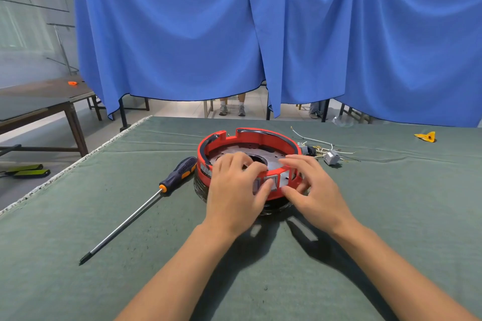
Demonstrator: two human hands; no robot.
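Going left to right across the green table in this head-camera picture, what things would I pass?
A screwdriver → red round housing → loose wires with a grey plug → yellow scrap.

Both bare forearms reach forward from the lower edge and converge toward the middle. The left hand (pixel 234 190) lies palm down with a straight wrist. Its fingers curl over the near rim of the red housing (pixel 257 135) and its thumb presses from outside, pinching it. The right hand (pixel 317 189) sits just beside it, palm down, fingers spread and bent. Blur hides whether it grips.
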